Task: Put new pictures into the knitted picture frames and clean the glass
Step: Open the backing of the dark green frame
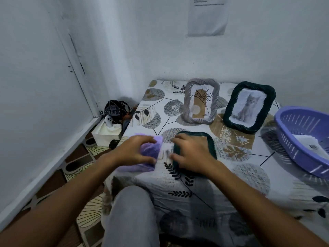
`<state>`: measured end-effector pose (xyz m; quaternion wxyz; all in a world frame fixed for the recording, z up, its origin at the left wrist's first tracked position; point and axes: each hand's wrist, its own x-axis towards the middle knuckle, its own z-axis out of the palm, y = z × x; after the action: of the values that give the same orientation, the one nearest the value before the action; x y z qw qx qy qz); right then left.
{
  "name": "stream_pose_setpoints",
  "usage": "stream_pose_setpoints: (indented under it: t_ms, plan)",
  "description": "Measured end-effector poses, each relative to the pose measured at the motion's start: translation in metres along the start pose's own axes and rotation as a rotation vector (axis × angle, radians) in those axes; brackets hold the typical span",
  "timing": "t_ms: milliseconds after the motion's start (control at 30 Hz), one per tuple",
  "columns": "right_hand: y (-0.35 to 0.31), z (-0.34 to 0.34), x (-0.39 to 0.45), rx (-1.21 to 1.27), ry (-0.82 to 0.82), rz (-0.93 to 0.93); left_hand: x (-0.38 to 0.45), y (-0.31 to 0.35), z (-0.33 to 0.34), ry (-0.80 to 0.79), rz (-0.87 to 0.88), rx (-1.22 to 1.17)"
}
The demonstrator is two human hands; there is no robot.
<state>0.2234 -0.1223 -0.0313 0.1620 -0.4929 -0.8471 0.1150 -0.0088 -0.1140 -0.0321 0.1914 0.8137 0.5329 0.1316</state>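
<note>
A dark green knitted frame (211,145) lies flat on the table near me, and my right hand (192,154) rests on it with fingers spread, covering most of it. My left hand (137,150) grips a purple cloth (151,152) just left of that frame. The spot between my hands is blurred. At the back stand two more knitted frames: a grey one (201,102) with a plant drawing and a dark green one (249,107) with a cat picture.
A purple plastic basket (292,139) with papers inside sits at the table's right edge. The table has a leaf-patterned cloth (240,175). On the floor at the left corner are a white box (106,132) and a dark bag (115,111). My knee (131,211) is below the table's front.
</note>
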Motion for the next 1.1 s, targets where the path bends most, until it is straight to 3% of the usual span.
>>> stream_pose_setpoints:
  t_ms: [133,233,433,1100]
  plan:
    - [-0.03,0.028,0.018,-0.177,-0.208,-0.224,-0.022,-0.032,-0.012,-0.214,-0.072,0.238]
    - [-0.039,0.047,0.029,-0.281,-0.268,-0.296,-0.03,-0.042,-0.012,-0.264,-0.072,0.299]
    - [-0.033,0.066,0.041,-0.379,-0.297,-0.321,-0.026,-0.054,-0.013,-0.301,-0.041,0.281]
    - [0.002,0.057,0.114,-0.371,-0.333,-0.234,0.064,-0.084,-0.025,-0.362,-0.088,0.373]
